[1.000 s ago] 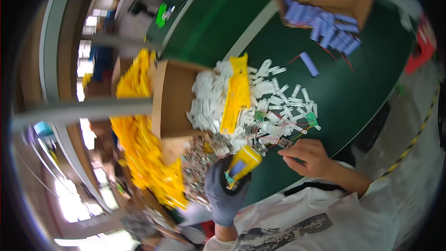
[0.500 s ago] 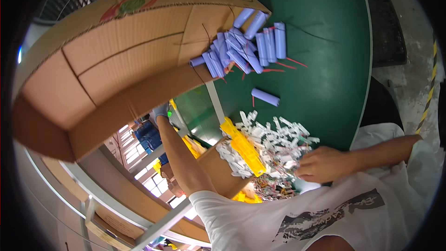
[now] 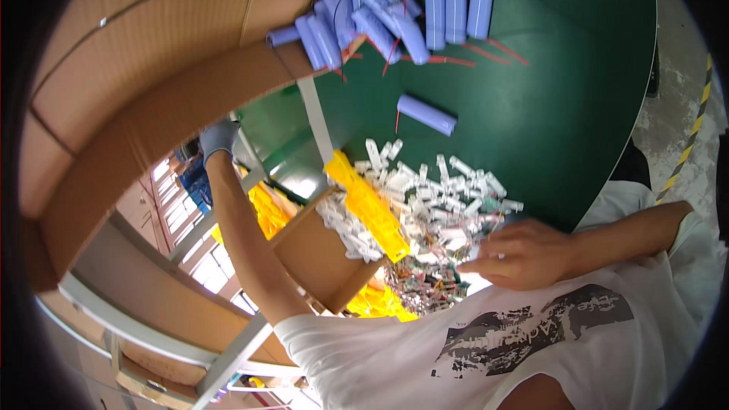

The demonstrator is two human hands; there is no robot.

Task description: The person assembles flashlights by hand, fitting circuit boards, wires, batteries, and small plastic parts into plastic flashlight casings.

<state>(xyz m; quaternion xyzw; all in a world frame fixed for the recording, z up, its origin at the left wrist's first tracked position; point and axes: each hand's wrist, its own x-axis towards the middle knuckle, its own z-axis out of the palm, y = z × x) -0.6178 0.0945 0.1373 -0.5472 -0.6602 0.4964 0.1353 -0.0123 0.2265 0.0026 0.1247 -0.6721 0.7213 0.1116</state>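
While holding the gloved left hand (image 3: 220,139) far out beside the cardboard box (image 3: 152,99) at upper left, bends the bare right hand (image 3: 524,254) near white plastic pieces (image 3: 459,201). Cannot tell either grip's state. Wears a white shirt (image 3: 364,361) with dark printed lettering (image 3: 531,326).

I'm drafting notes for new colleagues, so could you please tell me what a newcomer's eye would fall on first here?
Probably the cluster of purple cylinders near the top, at the mouth of the large cardboard box. Next might come the long yellow plastic piece lying across small white parts, then the grey-gloved left hand by the box's lower edge.
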